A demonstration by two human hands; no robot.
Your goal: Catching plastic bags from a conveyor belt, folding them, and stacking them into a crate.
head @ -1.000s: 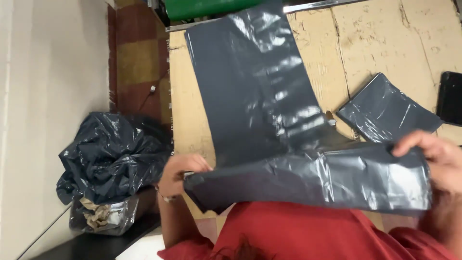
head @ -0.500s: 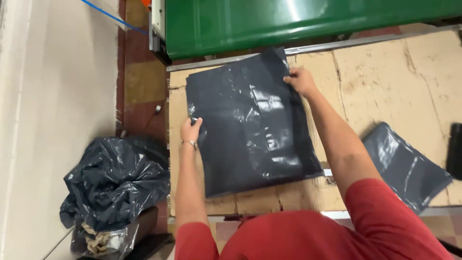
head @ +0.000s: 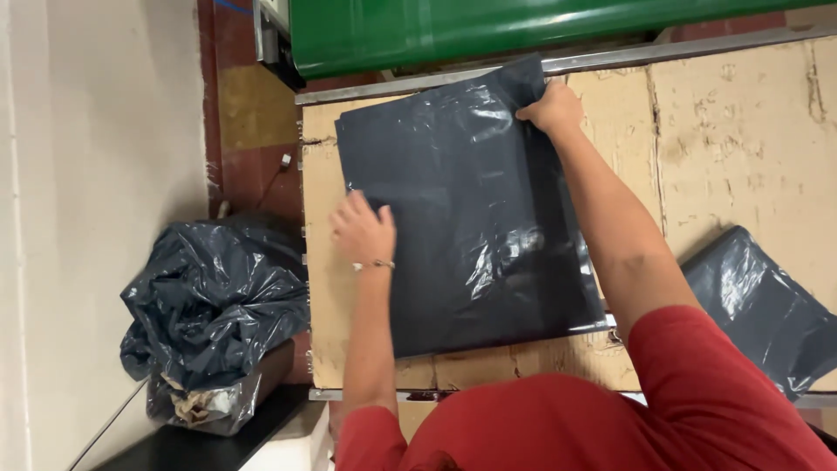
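Dark plastic bag (head: pixel 471 209) now lies flat on the cardboard table (head: pixel 741 148), no longer held up, left hand (head: pixel 364 231) pressing open-palmed, right hand (head: pixel 551 109) pinching its far corner

Dark grey plastic bag (head: pixel 462 218), flat on cardboard

The flat glossy plastic mailer bag (head: pixel 471 218) is dark charcoal grey with pale sheen streaks. The cardboard-covered desk (head: pixel 741 157) under it is tan, mottled with scuffed paler patches and brown seams. A second crumpled plastic bag (head: pixel 767 305) at its right edge is the same dark grey. The long machine cover (head: pixel 488 30) beyond is bright green. The bulging plastic refuse sack (head: pixel 209 305) on the floor is blue-black. The floor tiles (head: pixel 248 131) are dark red and ochre, the short sleeves (head: pixel 697 384) red
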